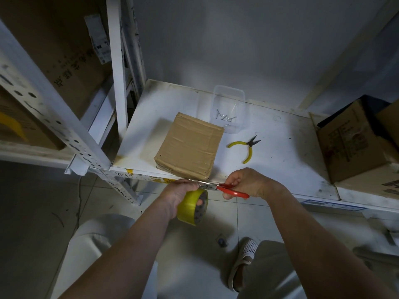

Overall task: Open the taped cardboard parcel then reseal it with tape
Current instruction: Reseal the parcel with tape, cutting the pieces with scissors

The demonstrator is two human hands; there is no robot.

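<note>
Your left hand (183,190) grips the yellow tape roll (194,209) just below the shelf (280,160) edge, fingers through its core. Your right hand (248,183) is closed on the red-handled scissors (224,187), blades pointing toward the left hand. Just beyond, the cardboard parcel (190,145) sits closed at the shelf's front edge, with yellow pliers (246,147) to its right.

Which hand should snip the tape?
The right hand, most likely. It already holds the red scissors, blades pointing toward the tape roll. The left hand is busy gripping that roll just below the shelf edge, by the parcel.
</note>
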